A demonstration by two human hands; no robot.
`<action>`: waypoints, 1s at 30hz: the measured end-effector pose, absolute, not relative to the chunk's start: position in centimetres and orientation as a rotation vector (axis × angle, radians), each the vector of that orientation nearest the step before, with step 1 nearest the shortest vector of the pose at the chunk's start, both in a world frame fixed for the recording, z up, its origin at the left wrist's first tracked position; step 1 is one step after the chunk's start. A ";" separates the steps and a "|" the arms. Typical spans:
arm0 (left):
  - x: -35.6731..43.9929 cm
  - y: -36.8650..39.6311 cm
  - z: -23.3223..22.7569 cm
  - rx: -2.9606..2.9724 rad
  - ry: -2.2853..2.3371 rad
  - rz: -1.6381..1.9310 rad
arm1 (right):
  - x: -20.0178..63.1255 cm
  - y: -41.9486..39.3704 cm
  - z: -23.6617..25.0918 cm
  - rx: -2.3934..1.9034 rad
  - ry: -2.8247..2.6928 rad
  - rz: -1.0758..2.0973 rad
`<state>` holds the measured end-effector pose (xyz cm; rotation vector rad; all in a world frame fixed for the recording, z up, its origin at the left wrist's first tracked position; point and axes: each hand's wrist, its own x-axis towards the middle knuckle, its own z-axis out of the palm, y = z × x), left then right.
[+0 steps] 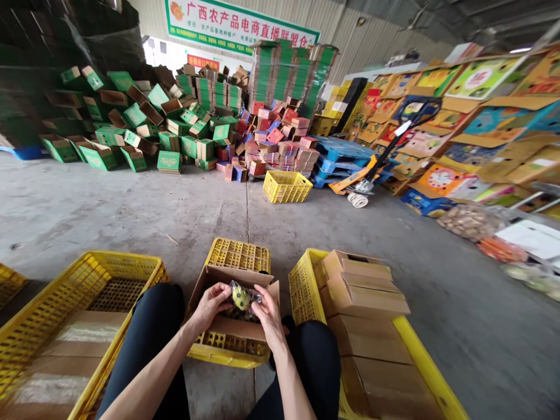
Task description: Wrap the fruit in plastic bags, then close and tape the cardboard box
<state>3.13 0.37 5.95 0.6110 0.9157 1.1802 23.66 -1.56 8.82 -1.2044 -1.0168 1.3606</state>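
Between my two hands is a small clear plastic bag (241,296) with a yellow-green, round, dark-spotted thing inside; its kind I cannot make out. My left hand (214,303) pinches the bag's left end, and the fingers of my right hand (266,312) grip its right end. Just below the bag is an open cardboard box (238,328), its flaps spread. Dark contents show only partly inside the box, mostly hidden by my hands. The box rests on an upturned yellow plastic crate (227,353) between my knees.
On my right stands a yellow crate (301,286) stacked with closed cardboard boxes (363,291). To the left, another yellow crate (144,263) holds taped boxes (83,350). Farther off are a yellow crate (286,189), a pallet jack (363,178) and piled green cartons (168,160).
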 end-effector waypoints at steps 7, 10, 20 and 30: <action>3.2 0.4 5.4 0.618 0.935 1.177 | 23.7 -1.5 8.8 -1.273 -1.069 1.337; 3.1 0.5 5.2 0.625 0.927 1.173 | 23.9 -1.5 8.4 -1.287 -1.029 1.342; 3.3 0.4 5.2 0.573 0.893 1.229 | 23.6 -1.5 8.3 -1.311 -0.802 1.269; 3.2 0.2 4.0 0.681 0.847 0.938 | 23.8 -1.2 8.1 -1.245 -1.081 1.181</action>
